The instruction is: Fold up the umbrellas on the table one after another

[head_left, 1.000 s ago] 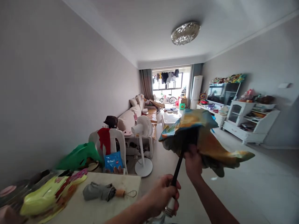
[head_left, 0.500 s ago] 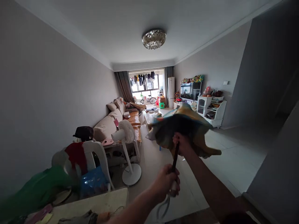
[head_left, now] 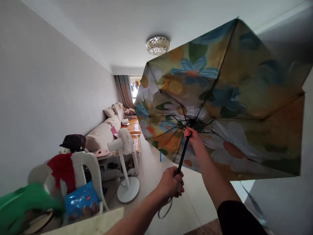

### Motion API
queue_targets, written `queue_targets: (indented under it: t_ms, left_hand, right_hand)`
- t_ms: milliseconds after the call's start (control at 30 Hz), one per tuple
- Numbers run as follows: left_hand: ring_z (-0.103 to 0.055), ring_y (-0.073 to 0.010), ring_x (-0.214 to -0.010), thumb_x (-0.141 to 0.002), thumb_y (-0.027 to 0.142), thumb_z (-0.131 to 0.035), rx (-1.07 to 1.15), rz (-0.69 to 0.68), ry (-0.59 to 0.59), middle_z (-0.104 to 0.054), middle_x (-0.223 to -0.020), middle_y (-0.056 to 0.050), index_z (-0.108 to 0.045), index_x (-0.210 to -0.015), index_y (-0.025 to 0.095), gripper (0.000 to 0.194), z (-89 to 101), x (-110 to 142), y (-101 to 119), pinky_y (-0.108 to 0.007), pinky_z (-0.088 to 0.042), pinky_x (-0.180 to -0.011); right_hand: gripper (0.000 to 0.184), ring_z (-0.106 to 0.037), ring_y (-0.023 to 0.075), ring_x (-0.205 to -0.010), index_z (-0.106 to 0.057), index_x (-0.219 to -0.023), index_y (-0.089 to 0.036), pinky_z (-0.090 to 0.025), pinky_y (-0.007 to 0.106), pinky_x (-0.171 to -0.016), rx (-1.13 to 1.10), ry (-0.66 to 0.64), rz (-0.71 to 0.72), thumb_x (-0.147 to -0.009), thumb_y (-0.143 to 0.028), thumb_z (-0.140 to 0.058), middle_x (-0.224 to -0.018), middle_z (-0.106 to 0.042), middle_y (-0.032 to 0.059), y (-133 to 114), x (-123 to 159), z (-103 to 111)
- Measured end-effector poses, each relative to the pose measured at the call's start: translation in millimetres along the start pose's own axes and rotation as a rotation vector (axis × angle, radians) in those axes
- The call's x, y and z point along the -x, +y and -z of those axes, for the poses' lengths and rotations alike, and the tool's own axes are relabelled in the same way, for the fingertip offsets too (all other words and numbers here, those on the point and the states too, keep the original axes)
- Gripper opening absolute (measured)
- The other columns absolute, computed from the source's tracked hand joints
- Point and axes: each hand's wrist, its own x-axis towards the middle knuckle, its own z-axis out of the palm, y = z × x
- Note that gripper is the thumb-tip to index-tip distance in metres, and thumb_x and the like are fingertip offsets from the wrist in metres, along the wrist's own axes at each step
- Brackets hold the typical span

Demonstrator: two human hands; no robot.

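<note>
A floral umbrella is spread wide in front of me, its ribs and inner side facing me. The cloth has blue, white and orange flowers on yellow. My left hand is closed round the handle at the lower end, where a grey wrist strap dangles. Higher on the black shaft, my right hand grips just below the hub where the ribs meet. The handle itself is mostly hidden by my left fingers.
A white standing fan is on the floor left of the umbrella. Near me at left are a white chair with red cloth and a blue packet, plus a table edge. A beige sofa lines the left wall; a ceiling lamp hangs above.
The umbrella has gone from partly folded to spread wide, now covering much of the right side. My right hand has moved slightly up along the shaft; my left hand still holds the handle.
</note>
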Motion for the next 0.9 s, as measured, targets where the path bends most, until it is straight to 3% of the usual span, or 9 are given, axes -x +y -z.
queue_targets:
  t_ms: [100, 267, 500, 667, 900]
  left_hand:
    - [-0.050, -0.0098, -0.040, -0.066, 0.021, -0.050, -0.010, -0.042, 0.017, -0.051, -0.056, 0.004, -0.047, -0.081, 0.018, 0.016, -0.6, 1, 1, -0.017, -0.033, -0.034]
    - [-0.046, -0.0092, -0.038, -0.067, 0.021, -0.050, -0.014, -0.053, 0.038, -0.048, -0.055, 0.005, -0.045, -0.081, 0.019, 0.015, 0.0, 6, -5, -0.017, -0.030, -0.032]
    - [-0.047, -0.0088, -0.039, -0.072, 0.014, -0.046, -0.088, -0.083, 0.088, -0.049, -0.061, 0.004, -0.047, -0.083, 0.018, 0.012, 3.3, 14, -9, -0.016, -0.027, -0.032]
    - [-0.047, -0.0082, -0.038, -0.072, 0.012, -0.045, -0.086, -0.117, 0.152, -0.049, -0.061, 0.004, -0.046, -0.084, 0.018, 0.013, 6.1, 18, -10, -0.017, -0.027, -0.032]
    - [-0.042, -0.0072, -0.032, -0.072, 0.021, -0.052, 0.030, -0.170, 0.210, -0.048, -0.062, 0.006, -0.043, -0.081, 0.020, 0.012, 12.9, 7, -40, -0.018, -0.024, -0.032]
  right_hand:
    - [0.028, -0.031, -0.0011, -0.037, -0.042, -0.061, -0.018, -0.028, 0.011, -0.040, -0.034, -0.031, 0.003, -0.088, -0.017, -0.042, -0.051, -0.037, -0.0119, -5, 2, -13]
    - [0.010, -0.034, 0.0029, -0.036, -0.052, -0.078, -0.017, -0.031, 0.010, -0.036, -0.078, -0.105, 0.052, -0.078, -0.012, -0.061, -0.048, -0.039, -0.0119, 3, 18, -29]
    - [0.006, -0.035, 0.0052, -0.036, -0.055, -0.082, -0.018, -0.034, 0.013, -0.035, -0.088, -0.168, 0.047, -0.080, -0.017, -0.061, -0.046, -0.038, -0.0118, 17, 34, -45]
    - [0.006, -0.035, 0.0050, -0.037, -0.058, -0.081, -0.015, -0.033, 0.013, -0.037, -0.037, -0.180, 0.008, -0.076, -0.015, -0.061, -0.045, -0.038, -0.0112, 45, 48, -64]
    - [0.016, -0.036, 0.0045, -0.040, -0.057, -0.065, -0.016, -0.034, 0.015, -0.040, 0.041, -0.183, -0.023, -0.065, -0.019, -0.072, -0.044, -0.039, -0.0104, 100, 78, -68]
